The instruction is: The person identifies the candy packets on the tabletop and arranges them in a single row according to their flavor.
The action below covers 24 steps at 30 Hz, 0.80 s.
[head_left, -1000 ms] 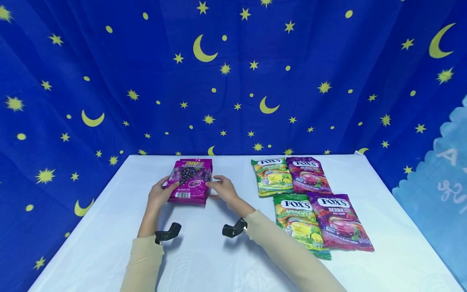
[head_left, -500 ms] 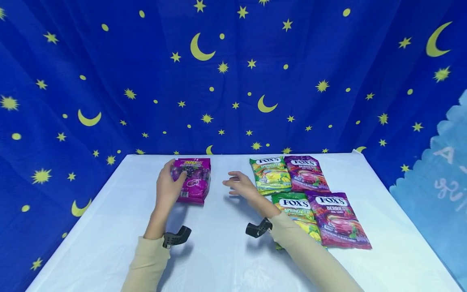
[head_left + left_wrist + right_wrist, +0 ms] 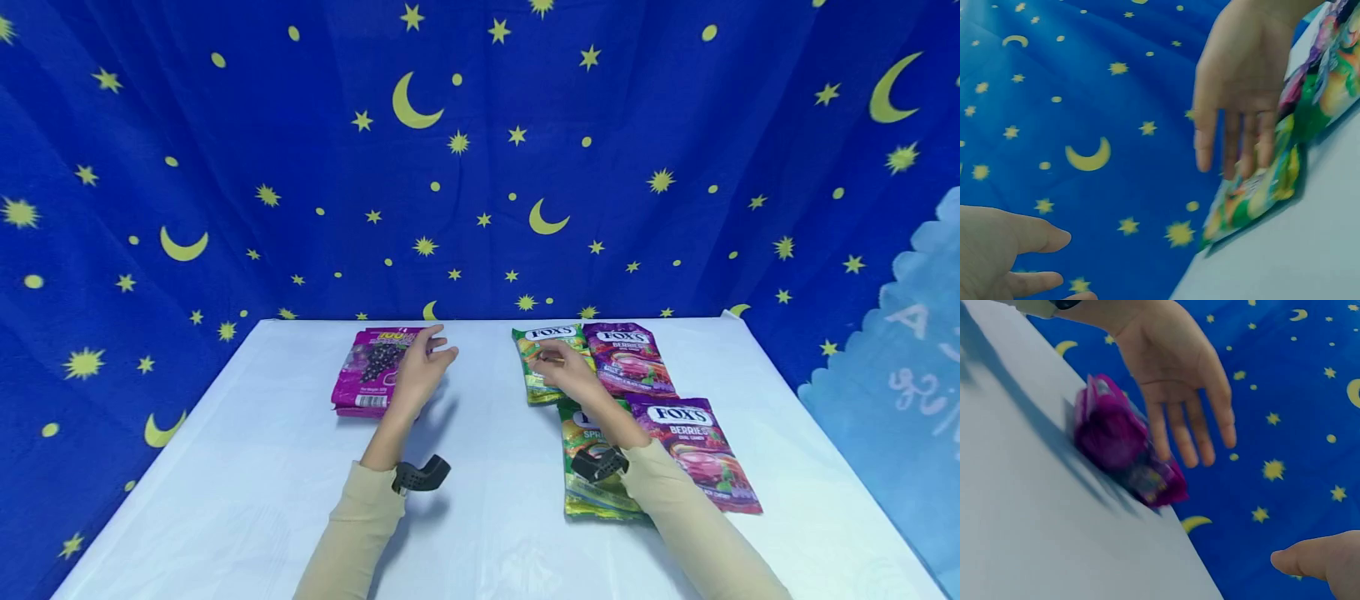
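A purple candy bag with a grape picture (image 3: 372, 367), seemingly stacked on another, lies at the table's left. My left hand (image 3: 422, 367) is just right of it, fingers spread and holding nothing, and overlaps its right side in the head view. Over a green Fox's Spring Tea bag (image 3: 534, 385) hovers my right hand (image 3: 573, 372), its fingers loosely bent. In the right wrist view the left hand (image 3: 1172, 369) hangs with straight fingers beside the purple bag (image 3: 1113, 437). The left wrist view catches the right hand (image 3: 1244, 69) above the green bag (image 3: 1254, 194).
Beside the green bag lies a purple Fox's Berries bag (image 3: 630, 358). Nearer are a second Spring Tea bag (image 3: 600, 500), partly under the right forearm, and another Berries bag (image 3: 708, 458). A starry blue curtain (image 3: 480, 167) hangs behind the white table (image 3: 225, 500).
Both hands gripped the purple bag at first; the right let go and moved right to the Spring Tea bag. The left then released it too and shifted right.
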Available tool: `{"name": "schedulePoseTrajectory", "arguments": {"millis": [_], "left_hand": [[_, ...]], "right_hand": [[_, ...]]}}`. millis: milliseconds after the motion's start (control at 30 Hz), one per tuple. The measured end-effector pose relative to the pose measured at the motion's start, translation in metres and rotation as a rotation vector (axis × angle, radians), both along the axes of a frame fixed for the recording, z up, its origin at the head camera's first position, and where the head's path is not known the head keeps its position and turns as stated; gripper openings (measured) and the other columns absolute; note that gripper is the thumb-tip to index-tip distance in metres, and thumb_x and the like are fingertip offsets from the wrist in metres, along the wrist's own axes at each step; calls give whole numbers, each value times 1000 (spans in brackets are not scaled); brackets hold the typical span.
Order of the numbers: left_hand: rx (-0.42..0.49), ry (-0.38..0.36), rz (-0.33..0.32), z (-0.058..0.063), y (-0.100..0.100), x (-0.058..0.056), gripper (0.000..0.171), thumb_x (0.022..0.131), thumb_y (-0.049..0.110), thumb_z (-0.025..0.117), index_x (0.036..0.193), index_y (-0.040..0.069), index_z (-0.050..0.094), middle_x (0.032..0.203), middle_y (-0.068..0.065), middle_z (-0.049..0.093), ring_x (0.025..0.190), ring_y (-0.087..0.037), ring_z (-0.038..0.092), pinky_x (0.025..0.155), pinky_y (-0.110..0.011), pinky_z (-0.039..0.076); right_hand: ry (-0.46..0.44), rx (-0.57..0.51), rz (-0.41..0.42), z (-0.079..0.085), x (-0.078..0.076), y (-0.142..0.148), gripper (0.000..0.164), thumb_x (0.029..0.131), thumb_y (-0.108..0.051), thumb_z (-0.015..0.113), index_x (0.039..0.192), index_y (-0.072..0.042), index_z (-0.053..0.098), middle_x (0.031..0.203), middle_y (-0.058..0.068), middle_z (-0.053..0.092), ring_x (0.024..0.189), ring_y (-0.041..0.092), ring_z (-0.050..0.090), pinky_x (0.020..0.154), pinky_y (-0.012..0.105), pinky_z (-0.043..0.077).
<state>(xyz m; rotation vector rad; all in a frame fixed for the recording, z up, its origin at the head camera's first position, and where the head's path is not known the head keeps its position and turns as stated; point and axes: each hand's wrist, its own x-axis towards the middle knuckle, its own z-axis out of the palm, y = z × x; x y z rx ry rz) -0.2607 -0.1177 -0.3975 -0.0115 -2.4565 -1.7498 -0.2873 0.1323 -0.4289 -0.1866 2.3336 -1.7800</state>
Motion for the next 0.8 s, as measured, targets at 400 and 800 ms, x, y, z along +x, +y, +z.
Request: {"name": "schedulePoseTrajectory", "arguments": {"millis": [400, 800], "left_hand": [[-93, -180, -155, -39, 50, -25, 53, 95, 19, 60, 142, 3, 43, 123, -21, 58, 100, -33, 62, 77, -38, 55], [-46, -278, -153, -49, 87, -39, 49, 95, 12, 56, 135, -12, 45, 114, -26, 63, 86, -28, 70, 70, -29, 58]], "right_hand": [[187, 397, -33, 3, -14, 44, 63, 94, -21, 61, 143, 8, 33, 139, 33, 39, 122, 47, 46, 94, 56, 45], [40, 441, 56, -1, -36, 62, 68, 95, -19, 60, 141, 16, 25, 131, 37, 41, 101, 40, 60, 95, 53, 44]]}}
